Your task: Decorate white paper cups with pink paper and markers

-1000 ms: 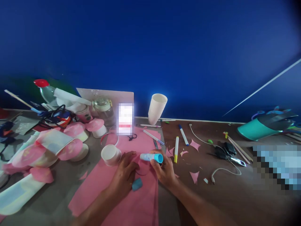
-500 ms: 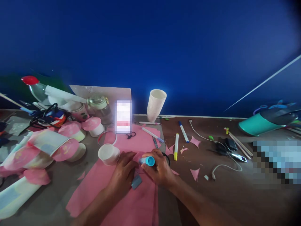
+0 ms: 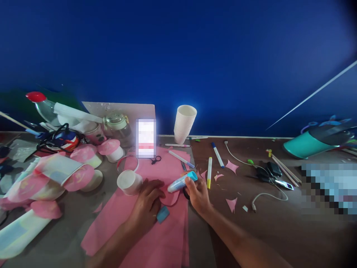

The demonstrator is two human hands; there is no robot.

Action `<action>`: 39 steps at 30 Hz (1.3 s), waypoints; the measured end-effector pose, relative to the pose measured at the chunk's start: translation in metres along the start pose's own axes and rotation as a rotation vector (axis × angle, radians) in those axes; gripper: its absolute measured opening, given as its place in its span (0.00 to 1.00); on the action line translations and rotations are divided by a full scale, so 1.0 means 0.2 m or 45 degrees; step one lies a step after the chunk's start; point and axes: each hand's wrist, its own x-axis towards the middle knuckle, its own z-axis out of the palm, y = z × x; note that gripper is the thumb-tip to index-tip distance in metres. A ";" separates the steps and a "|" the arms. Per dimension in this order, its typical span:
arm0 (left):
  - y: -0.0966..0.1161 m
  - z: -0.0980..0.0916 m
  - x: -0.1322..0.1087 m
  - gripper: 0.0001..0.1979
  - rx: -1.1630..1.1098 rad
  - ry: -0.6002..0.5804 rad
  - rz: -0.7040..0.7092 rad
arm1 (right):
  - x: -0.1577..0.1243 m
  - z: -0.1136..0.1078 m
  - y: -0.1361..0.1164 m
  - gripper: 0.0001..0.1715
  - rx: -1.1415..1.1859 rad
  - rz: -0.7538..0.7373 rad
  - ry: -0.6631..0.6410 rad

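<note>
My right hand [image 3: 198, 193] is closed round a blue glue stick [image 3: 181, 181], tilted with its pale end pointing down-left over a pink paper circle [image 3: 173, 199]. My left hand [image 3: 149, 199] has its fingers bent and pressed together at the left edge of that circle, its thumb largely hidden. Right by the left hand is a small blue cap [image 3: 163, 214]; whether the hand touches it I cannot tell. Larger pink sheets [image 3: 156, 242] lie beneath both hands. Beyond the left wrist stands a white paper cup [image 3: 128, 183].
A tall stack of paper cups [image 3: 184, 124] stands at the wall beside a lit phone [image 3: 145, 138]. Pink-topped cups [image 3: 60, 169] crowd the left. Small scissors [image 3: 156, 160], markers [image 3: 209, 173], paper scraps [image 3: 231, 204] and a cable [image 3: 269, 196] lie about.
My right hand has moved slightly right and tipped the glue stick from pointing toward me to lying slanted, uncovering more of the pink circle. My left hand has barely moved.
</note>
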 end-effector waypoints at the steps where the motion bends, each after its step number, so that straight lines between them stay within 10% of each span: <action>1: 0.00 0.00 0.00 0.15 0.003 -0.002 -0.007 | 0.01 0.00 0.01 0.30 0.053 0.059 0.012; 11: 0.02 -0.01 0.01 0.15 0.041 -0.022 -0.013 | 0.04 -0.01 0.02 0.34 0.148 0.163 0.013; 20: 0.00 0.00 -0.01 0.14 0.070 -0.021 0.053 | 0.00 0.01 -0.06 0.19 -0.272 -0.156 -0.260; 28: 0.02 0.00 0.01 0.13 -0.011 0.042 0.012 | 0.08 -0.02 0.05 0.30 0.348 0.154 0.164; 39: 0.04 -0.01 0.03 0.11 -0.100 0.171 -0.024 | 0.08 -0.01 -0.05 0.24 0.833 0.369 -0.022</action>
